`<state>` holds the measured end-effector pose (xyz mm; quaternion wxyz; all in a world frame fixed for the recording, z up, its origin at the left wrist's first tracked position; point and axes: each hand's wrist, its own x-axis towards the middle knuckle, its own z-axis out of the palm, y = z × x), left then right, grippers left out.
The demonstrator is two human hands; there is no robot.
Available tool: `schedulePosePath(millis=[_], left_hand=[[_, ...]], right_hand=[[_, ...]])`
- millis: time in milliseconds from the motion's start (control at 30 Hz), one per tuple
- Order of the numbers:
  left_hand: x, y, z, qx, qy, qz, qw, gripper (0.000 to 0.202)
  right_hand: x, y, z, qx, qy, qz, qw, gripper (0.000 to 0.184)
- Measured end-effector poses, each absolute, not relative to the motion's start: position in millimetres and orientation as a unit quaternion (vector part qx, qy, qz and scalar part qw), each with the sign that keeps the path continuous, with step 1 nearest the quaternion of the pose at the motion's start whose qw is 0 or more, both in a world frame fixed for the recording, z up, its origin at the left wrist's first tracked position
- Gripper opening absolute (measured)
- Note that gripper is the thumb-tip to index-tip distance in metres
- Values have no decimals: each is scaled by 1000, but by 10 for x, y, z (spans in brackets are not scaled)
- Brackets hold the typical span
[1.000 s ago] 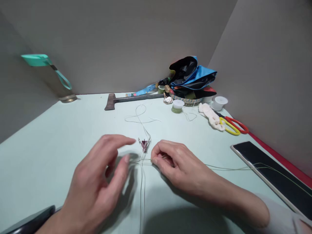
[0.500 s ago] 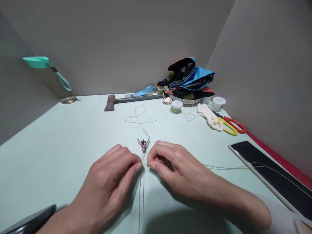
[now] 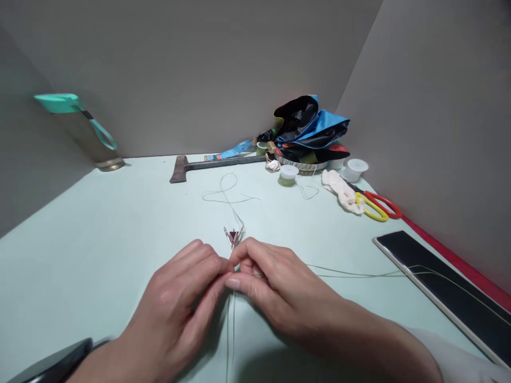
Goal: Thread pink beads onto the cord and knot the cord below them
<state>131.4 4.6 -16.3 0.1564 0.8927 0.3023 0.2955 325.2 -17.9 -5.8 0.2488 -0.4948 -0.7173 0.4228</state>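
Note:
My left hand (image 3: 181,298) and my right hand (image 3: 267,284) meet fingertip to fingertip at the middle of the pale green table (image 3: 99,234). Both pinch a thin pale thread (image 3: 359,274) that runs off to the right over a dark tablet (image 3: 443,287) and also hangs down toward me. Just beyond the fingertips lies a small dark red clip (image 3: 233,236) with metal arms, tied to a looped length of thread (image 3: 227,194) lying farther back.
A hatchet (image 3: 207,165) lies at the back. Beside it are a thread spool (image 3: 288,174), a pile of coloured fabric (image 3: 309,130), a white container (image 3: 354,169), a white cloth scrap (image 3: 339,189) and red-and-yellow scissors (image 3: 377,206). A bottle with a teal strap (image 3: 85,133) stands back left.
My left hand closed from spread fingers and came in to meet my right hand. Both hands now pinch the thread together, and the right hand shifted slightly left.

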Motion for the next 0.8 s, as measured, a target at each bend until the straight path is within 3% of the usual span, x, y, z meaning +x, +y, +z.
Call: schedulePosePath(millis=[167,433,800], left_hand=[[1327,63,-200,853,374,314,186,22],[1301,186,-209,758,505,247,331,28],[1247,284,-164,732,504,210,408,34]], right_hand=[[3258,-98,-126,-498,-721,398,273,12],[3293,8,-175,-518,-705,395,280,16],[3285,-5,-232,-537,-687,393,292,15]])
